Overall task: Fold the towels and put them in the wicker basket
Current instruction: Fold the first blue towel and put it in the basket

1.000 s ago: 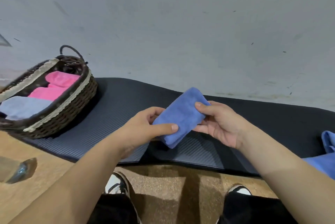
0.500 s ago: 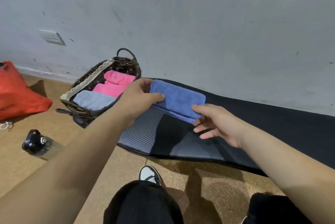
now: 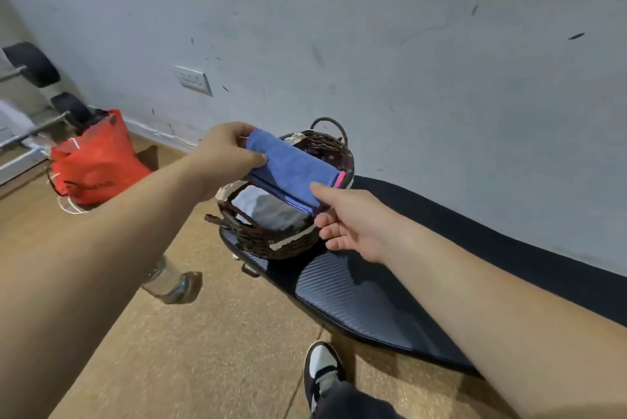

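Observation:
A folded blue towel [image 3: 291, 167] hangs just above the dark wicker basket [image 3: 281, 242], held flat across its opening. My left hand [image 3: 225, 154] pinches the towel's far left end. My right hand [image 3: 353, 218] holds its near right corner, thumb on top and fingers underneath. Inside the basket lies a folded grey towel [image 3: 261, 205]; a sliver of a pink towel [image 3: 341, 179] shows past the blue one. The basket stands on the left end of a black mat [image 3: 373, 293].
A red bag [image 3: 93, 161] sits on the floor at the left, with barbell weights [image 3: 32, 64] behind it. A clear water bottle [image 3: 166, 283] lies on the floor under my left arm. A wall runs behind the basket. My shoe [image 3: 320, 364] shows at the bottom.
Both hands have carried the folded blue towel leftward from over the mat to just above the basket. The view has swung left with them.

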